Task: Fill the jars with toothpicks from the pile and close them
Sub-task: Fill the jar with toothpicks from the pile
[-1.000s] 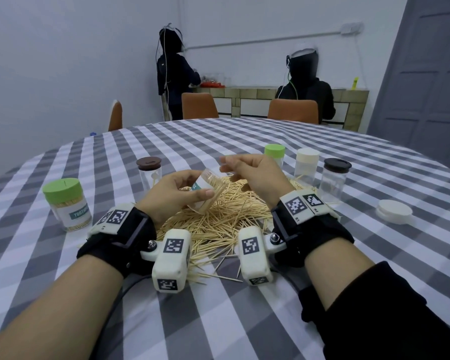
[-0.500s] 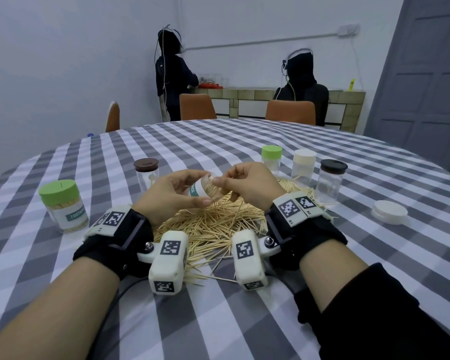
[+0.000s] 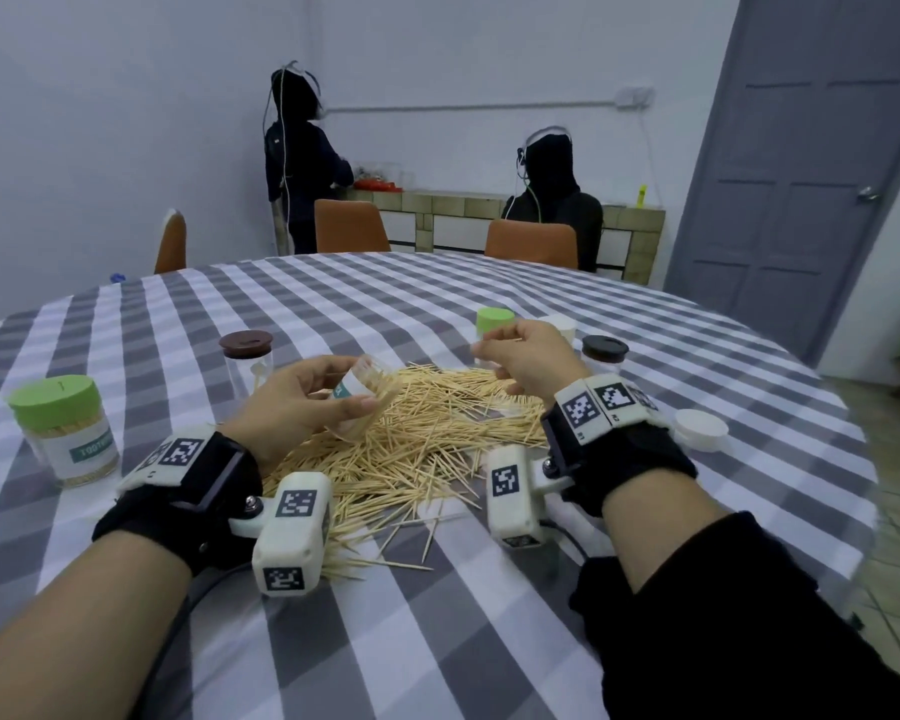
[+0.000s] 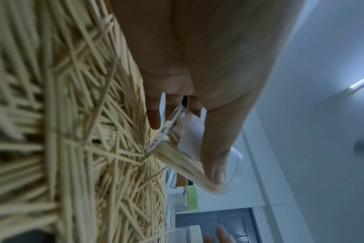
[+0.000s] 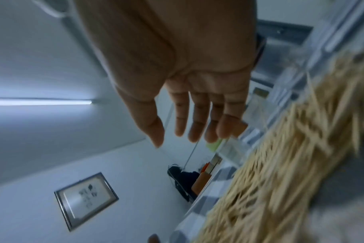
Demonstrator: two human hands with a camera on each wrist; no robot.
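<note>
— Since half a second ago the right hand has drawn away from the jar's mouth and now hangs over the far right side of the toothpick pile; the two hands no longer meet
— And its fingers?
— Loosely extended, a little apart, holding nothing (the right wrist view shows the palm bare)
— The left hand?
— Curled round the clear open jar, thumb on one side and fingers on the other. It is tilted, mouth up and away, above the near left part of the pile, with a bundle of toothpicks lying inside
— Nearest things on the table?
— The pile, between the wrists. Left of it stands a filled jar with a green lid; a loose white lid lies to the right
— Farther back?
— A brown-lidded jar behind the left hand; green-lidded and black-lidded jars beyond the right
</note>
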